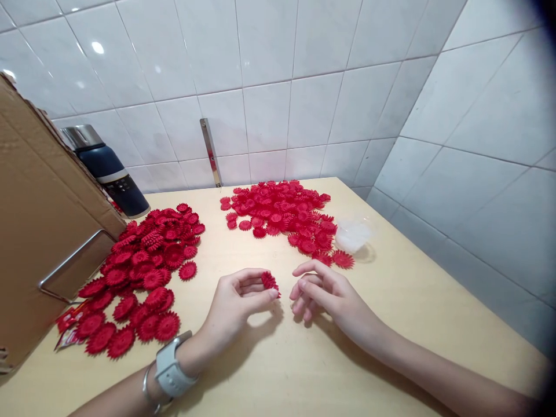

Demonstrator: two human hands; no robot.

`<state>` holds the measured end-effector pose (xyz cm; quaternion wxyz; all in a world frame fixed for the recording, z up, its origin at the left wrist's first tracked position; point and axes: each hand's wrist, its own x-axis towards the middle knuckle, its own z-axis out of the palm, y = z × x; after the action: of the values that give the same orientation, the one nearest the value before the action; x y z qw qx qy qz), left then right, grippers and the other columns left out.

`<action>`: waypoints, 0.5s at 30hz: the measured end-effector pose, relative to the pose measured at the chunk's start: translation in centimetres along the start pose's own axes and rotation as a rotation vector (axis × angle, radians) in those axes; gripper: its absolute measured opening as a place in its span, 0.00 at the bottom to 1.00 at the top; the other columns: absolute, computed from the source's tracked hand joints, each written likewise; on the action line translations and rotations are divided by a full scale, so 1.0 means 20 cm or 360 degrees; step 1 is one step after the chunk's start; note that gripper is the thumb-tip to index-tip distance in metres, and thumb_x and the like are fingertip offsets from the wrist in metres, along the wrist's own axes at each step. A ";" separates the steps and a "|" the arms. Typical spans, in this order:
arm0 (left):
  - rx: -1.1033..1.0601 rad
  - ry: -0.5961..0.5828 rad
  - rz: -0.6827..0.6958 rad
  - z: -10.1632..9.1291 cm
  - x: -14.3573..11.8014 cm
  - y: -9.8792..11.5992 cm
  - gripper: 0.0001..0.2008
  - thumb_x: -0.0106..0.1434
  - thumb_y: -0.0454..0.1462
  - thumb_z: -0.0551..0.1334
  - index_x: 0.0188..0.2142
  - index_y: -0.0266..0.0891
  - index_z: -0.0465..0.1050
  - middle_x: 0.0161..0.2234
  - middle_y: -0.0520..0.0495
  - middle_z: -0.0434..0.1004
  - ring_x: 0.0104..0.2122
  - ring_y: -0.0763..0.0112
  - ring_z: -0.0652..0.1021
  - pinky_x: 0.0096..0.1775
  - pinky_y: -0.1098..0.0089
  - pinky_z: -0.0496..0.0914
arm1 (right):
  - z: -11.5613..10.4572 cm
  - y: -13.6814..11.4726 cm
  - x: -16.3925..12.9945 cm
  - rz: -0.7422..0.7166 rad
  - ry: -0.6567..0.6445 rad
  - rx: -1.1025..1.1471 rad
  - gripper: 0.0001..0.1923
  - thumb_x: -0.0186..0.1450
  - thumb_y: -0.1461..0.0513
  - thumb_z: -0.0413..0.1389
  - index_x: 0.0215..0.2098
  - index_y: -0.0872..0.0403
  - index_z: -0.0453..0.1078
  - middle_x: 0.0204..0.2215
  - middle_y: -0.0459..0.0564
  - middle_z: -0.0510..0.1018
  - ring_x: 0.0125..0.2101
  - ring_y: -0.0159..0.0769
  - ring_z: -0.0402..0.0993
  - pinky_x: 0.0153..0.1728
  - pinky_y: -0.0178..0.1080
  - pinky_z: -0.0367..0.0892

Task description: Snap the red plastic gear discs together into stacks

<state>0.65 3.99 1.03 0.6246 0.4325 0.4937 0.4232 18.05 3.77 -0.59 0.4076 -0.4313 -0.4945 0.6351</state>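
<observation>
My left hand, with a watch and a bracelet on its wrist, pinches one small red toothed rosette between thumb and fingers. Just to its right, my right hand hovers over the table with loosely bent, parted fingers and nothing visible in them. A gap separates the two hands. Left of my left hand lies a pile of larger red rosettes, some stacked on others. Beyond both hands, another heap of red rosettes spreads over the back of the table.
A clear tub with whitish contents stands beside the far heap. At left, a cardboard box and a dark bottle border the near pile. The pale table meets tiled walls at the back and right. A metal strip leans there.
</observation>
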 end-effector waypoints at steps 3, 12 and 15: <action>-0.0001 -0.0046 -0.0013 0.00 0.00 0.00 0.13 0.44 0.34 0.71 0.31 0.33 0.75 0.28 0.44 0.77 0.31 0.65 0.76 0.37 0.63 0.70 | 0.00 0.01 0.00 0.0002 0.0007 0.0009 0.09 0.60 0.58 0.52 0.36 0.52 0.57 0.24 0.43 0.72 0.22 0.33 0.73 0.21 0.35 0.65; 0.0047 -0.0126 -0.0072 -0.01 0.01 0.02 0.08 0.47 0.35 0.69 0.25 0.32 0.74 0.24 0.43 0.77 0.26 0.67 0.76 0.33 0.66 0.70 | 0.00 0.01 -0.01 -0.0036 -0.0008 -0.0033 0.11 0.61 0.55 0.51 0.36 0.52 0.57 0.24 0.44 0.72 0.23 0.34 0.73 0.22 0.37 0.65; 0.0055 -0.0136 -0.0083 -0.01 0.02 0.02 0.09 0.47 0.36 0.69 0.26 0.32 0.74 0.24 0.43 0.78 0.26 0.67 0.77 0.33 0.67 0.69 | 0.00 0.00 0.00 -0.0017 0.0006 -0.0036 0.11 0.60 0.55 0.52 0.36 0.52 0.57 0.24 0.43 0.72 0.22 0.34 0.73 0.22 0.36 0.65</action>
<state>0.45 4.43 1.24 0.6483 0.4479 0.4848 0.3794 18.11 3.69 -0.61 0.4071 -0.4343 -0.5032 0.6265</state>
